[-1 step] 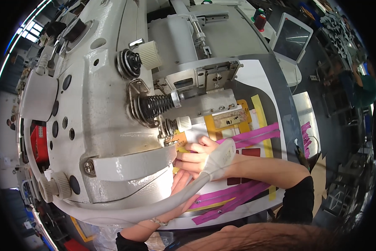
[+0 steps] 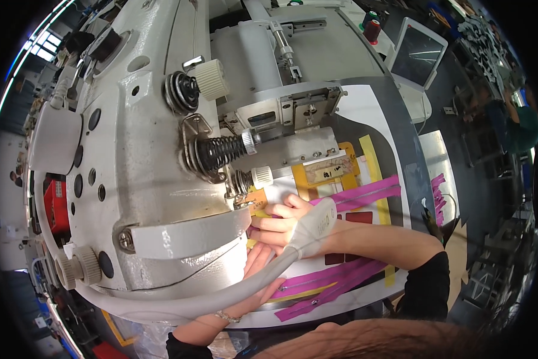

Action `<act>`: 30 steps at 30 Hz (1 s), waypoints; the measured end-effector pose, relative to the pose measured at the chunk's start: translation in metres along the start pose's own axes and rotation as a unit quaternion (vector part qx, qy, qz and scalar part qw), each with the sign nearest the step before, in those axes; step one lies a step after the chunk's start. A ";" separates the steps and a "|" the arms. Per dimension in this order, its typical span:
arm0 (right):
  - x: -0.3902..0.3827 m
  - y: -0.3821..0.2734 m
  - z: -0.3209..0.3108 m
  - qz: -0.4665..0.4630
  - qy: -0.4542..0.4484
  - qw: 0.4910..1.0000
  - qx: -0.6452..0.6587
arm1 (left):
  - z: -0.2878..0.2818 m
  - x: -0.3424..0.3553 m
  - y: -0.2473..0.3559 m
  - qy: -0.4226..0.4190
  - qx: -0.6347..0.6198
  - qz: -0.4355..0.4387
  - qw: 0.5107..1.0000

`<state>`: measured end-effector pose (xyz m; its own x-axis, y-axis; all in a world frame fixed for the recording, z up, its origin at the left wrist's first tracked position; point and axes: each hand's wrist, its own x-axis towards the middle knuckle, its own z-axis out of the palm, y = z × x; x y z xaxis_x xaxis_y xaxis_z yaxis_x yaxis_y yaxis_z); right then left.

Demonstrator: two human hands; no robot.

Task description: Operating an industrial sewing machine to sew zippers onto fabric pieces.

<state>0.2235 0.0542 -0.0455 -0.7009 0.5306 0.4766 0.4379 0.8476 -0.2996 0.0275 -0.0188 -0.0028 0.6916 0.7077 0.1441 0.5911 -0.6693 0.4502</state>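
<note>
My right hand (image 2: 281,221) reaches beside the needle area of a grey industrial sewing machine (image 2: 179,239), its fingers bent; the fingertips and anything under them are partly hidden. My left hand (image 2: 257,272) lies lower, fingers stretched out, partly behind a grey flexible lamp (image 2: 318,222) that crosses both hands. A magenta zipper (image 2: 365,194) runs above my right forearm, and crossed magenta zippers (image 2: 317,302) lie below it. Around them are yellow strips (image 2: 371,155), an orange-yellow template (image 2: 308,179) and dark red pieces (image 2: 357,216).
A tablet screen (image 2: 415,55) and thread cones (image 2: 372,33) stand at the back right. More magenta zippers (image 2: 439,200) rest on a side plate (image 2: 432,146). A red box (image 2: 56,206) sits at left. A person (image 2: 517,125) in green is at far right.
</note>
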 end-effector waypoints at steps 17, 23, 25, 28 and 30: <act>-0.016 0.001 -0.029 0.092 -0.053 0.989 0.105 | -0.005 0.002 0.003 0.003 0.062 0.007 0.998; -0.012 -0.002 -0.053 0.110 -0.059 0.989 0.075 | 0.006 -0.007 -0.002 0.013 0.053 -0.011 0.998; -0.013 -0.002 -0.052 0.081 -0.038 0.995 0.042 | 0.005 -0.008 -0.002 0.016 0.048 -0.018 0.999; -0.015 -0.005 -0.051 0.125 -0.047 0.986 0.104 | 0.003 -0.008 -0.002 0.031 0.054 0.001 0.998; -0.008 -0.014 -0.055 0.148 -0.032 0.983 0.102 | 0.001 -0.009 -0.003 0.061 0.035 0.013 0.997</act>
<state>0.2544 0.0385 0.0006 -0.5962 0.7478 0.2922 0.5114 0.6343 -0.5798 0.0202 -0.0238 -0.0063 0.6539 0.7093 0.2633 0.6041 -0.6989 0.3829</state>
